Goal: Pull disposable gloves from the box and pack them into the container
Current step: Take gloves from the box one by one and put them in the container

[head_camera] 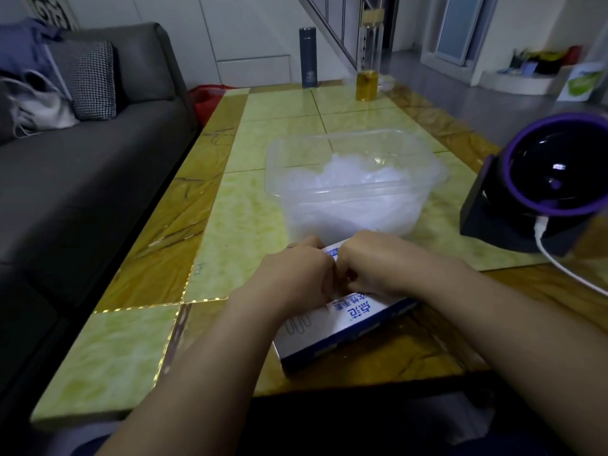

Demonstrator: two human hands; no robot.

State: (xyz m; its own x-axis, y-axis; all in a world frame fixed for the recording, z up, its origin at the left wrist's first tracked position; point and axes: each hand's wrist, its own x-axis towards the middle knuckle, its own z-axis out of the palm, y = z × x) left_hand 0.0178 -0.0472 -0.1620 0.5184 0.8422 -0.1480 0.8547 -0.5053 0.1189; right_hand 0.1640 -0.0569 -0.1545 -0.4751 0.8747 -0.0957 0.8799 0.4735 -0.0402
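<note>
Both forearms are reaching in from the near edge and meeting over the box (342, 327), which is lying flat on the table (230, 205) close to the near edge, its white top with blue print facing up and its blue-edged side facing the camera. The left hand (297, 274) is resting on the box top with fingers curled under; the right hand (371, 261) is pressing against it from the right, fingers also curled inward. Both hands are closed over the middle of the box top, knuckles touching. Whether they are pinching a glove or only the box opening, I cannot tell; the fingertips are hidden.

Just beyond the hands, the clear container (355, 179) is sitting on the table, its near wall almost touching the far end of the box. A loose heap of translucent white gloves (348, 182) is lying inside it.

To the right of the container, a black round device with a purple rim (539, 189) is standing on the table, a white cable (559, 261) running from its base toward the right.

At the far end of the table, a dark flask (308, 57) and a tall glass bottle (369, 57) holding yellow liquid are standing upright, near each other.

Along the left, a grey sofa (98, 159) is running beside the table, carrying a checked cushion (88, 80).
</note>
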